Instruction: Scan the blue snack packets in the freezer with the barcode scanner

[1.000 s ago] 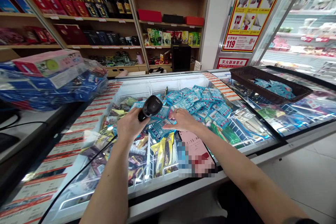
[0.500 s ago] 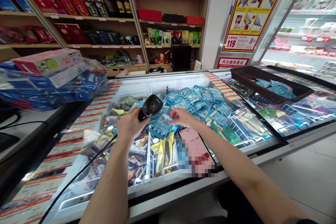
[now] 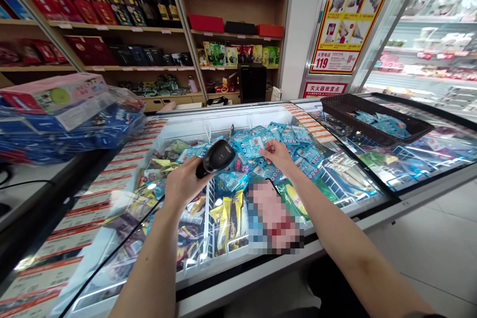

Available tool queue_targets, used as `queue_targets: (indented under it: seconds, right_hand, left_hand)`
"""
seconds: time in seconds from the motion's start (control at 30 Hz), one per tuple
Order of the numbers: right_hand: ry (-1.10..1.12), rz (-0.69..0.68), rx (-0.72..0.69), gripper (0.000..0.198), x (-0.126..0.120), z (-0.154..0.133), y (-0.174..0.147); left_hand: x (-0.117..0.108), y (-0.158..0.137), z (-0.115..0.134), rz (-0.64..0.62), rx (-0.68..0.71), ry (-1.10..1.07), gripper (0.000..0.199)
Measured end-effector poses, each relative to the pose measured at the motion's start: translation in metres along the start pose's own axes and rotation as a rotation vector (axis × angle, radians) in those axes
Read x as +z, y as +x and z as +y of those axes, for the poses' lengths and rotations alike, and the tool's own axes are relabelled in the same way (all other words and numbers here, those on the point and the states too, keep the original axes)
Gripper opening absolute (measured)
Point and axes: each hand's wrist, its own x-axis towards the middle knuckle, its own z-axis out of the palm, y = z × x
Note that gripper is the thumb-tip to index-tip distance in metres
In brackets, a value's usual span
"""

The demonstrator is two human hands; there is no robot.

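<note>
Blue packet, pinched at its edge between thumb and fingers of the right hand, over a heap of similar packets. Gripped by the handle in the left hand, a black scanner. Nearer the front, a blurred phone on the glass-topped freezer. Farther right, a brown tray; behind, stocked shelves.

Bare forearms, dark clothing below
</note>
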Motion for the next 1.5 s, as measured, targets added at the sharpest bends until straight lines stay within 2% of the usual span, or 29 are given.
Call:
queue_targets:
  seconds: [0.23, 0.57, 1.0, 1.5]
  right_hand:
    - [-0.032, 0.044, 0.038, 0.038, -0.002, 0.005, 0.003]
    - [-0.081, 0.08, -0.032, 0.034, -0.001, 0.002, -0.001]
    - [-0.113, 0.096, -0.005, 0.032, 0.0, -0.003, -0.004]
    - [-0.176, 0.112, 0.021, 0.037, 0.003, -0.003, -0.005]
  left_hand:
    - [-0.001, 0.002, 0.009, -0.049, 0.032, -0.023, 0.035]
    - [0.001, 0.002, 0.013, -0.023, 0.121, -0.111, 0.038]
    - [-0.003, 0.002, 0.023, -0.082, 0.147, -0.166, 0.029]
    - [0.004, 0.002, 0.024, -0.081, 0.12, -0.143, 0.034]
